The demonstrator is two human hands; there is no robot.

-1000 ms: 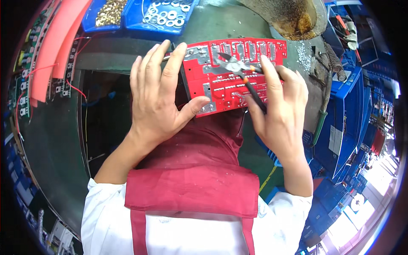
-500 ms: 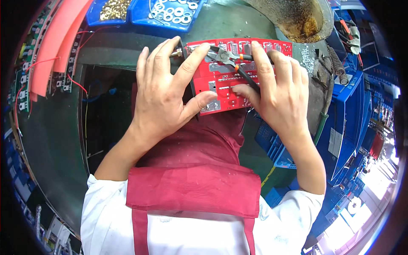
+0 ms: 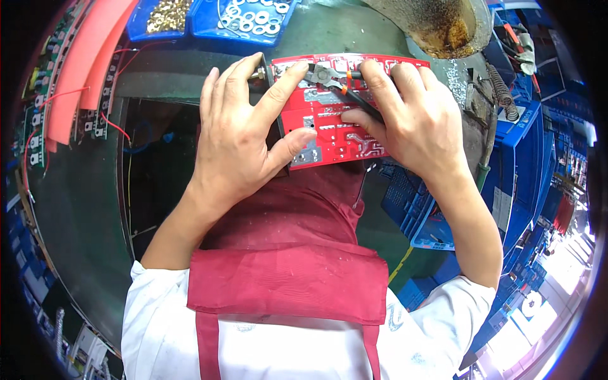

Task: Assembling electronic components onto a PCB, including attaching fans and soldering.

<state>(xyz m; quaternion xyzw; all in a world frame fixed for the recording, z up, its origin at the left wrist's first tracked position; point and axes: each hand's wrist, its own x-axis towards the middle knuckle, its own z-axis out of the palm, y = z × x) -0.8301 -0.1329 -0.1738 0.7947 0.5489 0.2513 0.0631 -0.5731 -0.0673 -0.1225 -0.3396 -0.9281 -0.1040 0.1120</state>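
Note:
A red circuit board [image 3: 329, 134], solder side up, lies in front of me above my apron. My left hand [image 3: 234, 136] grips its left end, where a black plate [image 3: 266, 79] stands along the edge; the thumb and index finger rest over the board. My right hand [image 3: 421, 120] is closed around the black-and-orange handles of diagonal cutters [image 3: 324, 76]. The metal head of the cutters lies over the board's upper part, close to my left index fingertip. The handles stand somewhat apart. What the jaws touch is too small to tell.
Blue bins of brass-coloured parts [image 3: 168, 18] and metal washers [image 3: 258, 22] stand beyond the board. A stained, curved duct [image 3: 446, 31] hangs at far right. Pink sheets [image 3: 76, 69] and green circuit boards [image 3: 35, 136] lie left. A blue crate [image 3: 421, 221] sits lower right.
The board has shifted slightly left and away from me, with both hands. The cutters have moved slightly left with my right hand, whose fingers have changed position around the handles.

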